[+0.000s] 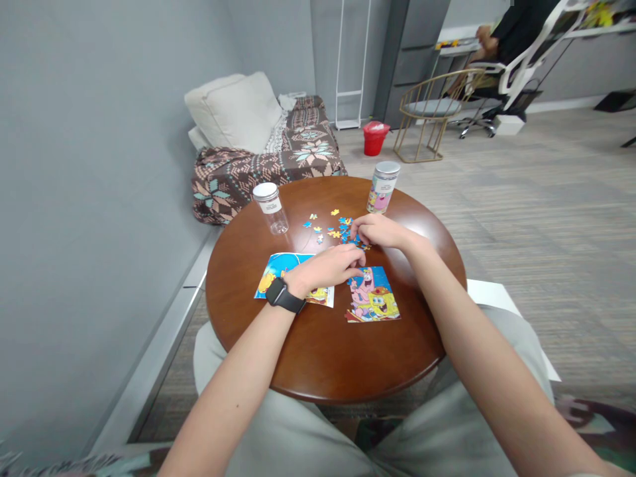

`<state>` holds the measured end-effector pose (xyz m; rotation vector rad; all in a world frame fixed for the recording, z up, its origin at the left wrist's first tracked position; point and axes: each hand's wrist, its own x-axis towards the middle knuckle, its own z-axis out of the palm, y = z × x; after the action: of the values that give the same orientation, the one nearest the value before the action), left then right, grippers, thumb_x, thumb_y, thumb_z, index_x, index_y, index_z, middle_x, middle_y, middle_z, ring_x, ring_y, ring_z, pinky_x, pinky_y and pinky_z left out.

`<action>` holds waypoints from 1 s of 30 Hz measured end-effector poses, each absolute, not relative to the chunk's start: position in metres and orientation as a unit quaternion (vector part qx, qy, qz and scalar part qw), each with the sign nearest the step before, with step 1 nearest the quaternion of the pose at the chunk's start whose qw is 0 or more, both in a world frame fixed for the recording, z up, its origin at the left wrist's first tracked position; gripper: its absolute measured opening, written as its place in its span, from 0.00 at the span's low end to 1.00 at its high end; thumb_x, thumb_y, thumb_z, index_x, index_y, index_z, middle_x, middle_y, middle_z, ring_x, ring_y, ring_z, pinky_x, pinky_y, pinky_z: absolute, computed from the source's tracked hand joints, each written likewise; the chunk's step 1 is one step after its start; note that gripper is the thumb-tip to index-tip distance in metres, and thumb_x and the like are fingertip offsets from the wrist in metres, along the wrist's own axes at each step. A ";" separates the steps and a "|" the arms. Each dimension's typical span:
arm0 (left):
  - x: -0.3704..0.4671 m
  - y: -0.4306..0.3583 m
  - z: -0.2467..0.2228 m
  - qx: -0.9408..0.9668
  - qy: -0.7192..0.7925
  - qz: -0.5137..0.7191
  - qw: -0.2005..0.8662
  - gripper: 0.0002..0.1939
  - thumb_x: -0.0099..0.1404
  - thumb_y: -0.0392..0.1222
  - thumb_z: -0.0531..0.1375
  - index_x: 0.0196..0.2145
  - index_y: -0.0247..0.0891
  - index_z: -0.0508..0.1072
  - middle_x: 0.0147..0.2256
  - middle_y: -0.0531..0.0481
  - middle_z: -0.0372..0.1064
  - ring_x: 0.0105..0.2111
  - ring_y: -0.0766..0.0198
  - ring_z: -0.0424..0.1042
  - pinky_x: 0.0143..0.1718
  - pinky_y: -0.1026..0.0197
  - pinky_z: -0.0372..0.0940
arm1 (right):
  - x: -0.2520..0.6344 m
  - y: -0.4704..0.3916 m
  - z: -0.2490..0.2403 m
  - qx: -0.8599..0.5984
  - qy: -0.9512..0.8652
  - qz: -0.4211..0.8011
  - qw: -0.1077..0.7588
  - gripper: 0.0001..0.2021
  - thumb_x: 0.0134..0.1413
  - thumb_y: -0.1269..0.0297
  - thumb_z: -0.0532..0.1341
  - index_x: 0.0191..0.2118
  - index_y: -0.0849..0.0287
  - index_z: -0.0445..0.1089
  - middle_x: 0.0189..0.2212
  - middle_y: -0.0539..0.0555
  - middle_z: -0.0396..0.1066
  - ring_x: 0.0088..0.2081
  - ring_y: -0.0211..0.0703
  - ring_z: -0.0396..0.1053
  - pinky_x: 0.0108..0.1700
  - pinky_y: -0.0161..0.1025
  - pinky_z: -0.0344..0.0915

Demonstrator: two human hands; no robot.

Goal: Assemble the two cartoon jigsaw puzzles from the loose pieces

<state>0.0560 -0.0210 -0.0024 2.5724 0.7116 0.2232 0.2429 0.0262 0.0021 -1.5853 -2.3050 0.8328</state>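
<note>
My left hand (334, 266), with a dark watch on its wrist, reaches over a printed picture sheet (322, 296); its curled fingertips are at the upper left edge of a partly joined cartoon puzzle (376, 298). Whether a piece is between those fingers is too small to tell. Fingers bent down, my right hand (376, 230) is over the right side of a pile of loose blue and yellow puzzle pieces (342, 228). Anything under its fingertips is hidden.
On the round brown table (318, 364) stand a clear jar with a white lid (271, 209) at the back left and a printed canister (383, 187) at the back right. Beyond are a covered sofa (308, 149), a red bin (375, 139), a gold chair (431, 108) and a seated person.
</note>
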 end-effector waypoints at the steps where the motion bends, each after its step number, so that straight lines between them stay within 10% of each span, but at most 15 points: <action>1: 0.055 -0.021 0.000 0.935 0.263 0.094 0.219 0.04 0.67 0.40 0.54 0.36 0.39 0.68 0.38 0.50 0.67 0.39 0.62 0.66 0.43 0.61 0.59 | 0.243 0.026 0.002 -0.539 -0.787 0.280 0.113 0.15 0.46 0.74 0.49 0.33 0.63 0.73 0.24 0.53 0.72 0.29 0.40 0.67 0.32 0.31 0.60; 7: 0.034 -0.010 0.011 0.851 0.482 0.184 0.093 0.08 0.67 0.40 0.52 0.40 0.37 0.68 0.35 0.46 0.71 0.38 0.57 0.70 0.43 0.55 0.60 | 0.241 0.026 0.002 -0.535 -0.798 0.234 0.148 0.14 0.44 0.74 0.51 0.32 0.62 0.74 0.34 0.55 0.76 0.36 0.42 0.69 0.39 0.32 0.61; 12: 0.006 0.003 0.008 0.758 0.633 0.145 0.058 0.10 0.66 0.39 0.50 0.40 0.36 0.70 0.37 0.40 0.74 0.40 0.51 0.72 0.44 0.51 0.60 | 0.240 0.025 0.005 -0.537 -0.799 0.246 0.114 0.12 0.37 0.78 0.51 0.22 0.61 0.71 0.23 0.53 0.72 0.29 0.40 0.68 0.34 0.32 0.60; 20: 0.002 0.004 0.011 0.847 0.506 0.104 0.128 0.19 0.65 0.56 0.53 0.29 0.38 0.72 0.29 0.47 0.73 0.30 0.60 0.70 0.33 0.61 0.58 | 0.236 0.022 0.000 -0.543 -0.781 0.237 0.198 0.23 0.39 0.80 0.49 0.41 0.63 0.74 0.23 0.50 0.72 0.26 0.39 0.66 0.33 0.32 0.60; 30: 0.007 0.002 0.011 0.875 0.444 0.064 0.183 0.21 0.64 0.60 0.54 0.34 0.37 0.71 0.31 0.48 0.73 0.30 0.61 0.69 0.31 0.62 0.57 | 0.238 0.026 0.000 -0.539 -0.751 0.263 0.276 0.10 0.34 0.77 0.50 0.22 0.60 0.67 0.16 0.50 0.67 0.22 0.38 0.64 0.29 0.34 0.58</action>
<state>0.0066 0.0016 0.0113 2.4685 1.2517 0.1812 0.2384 0.0256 -0.0002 -1.4473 -2.0183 0.7065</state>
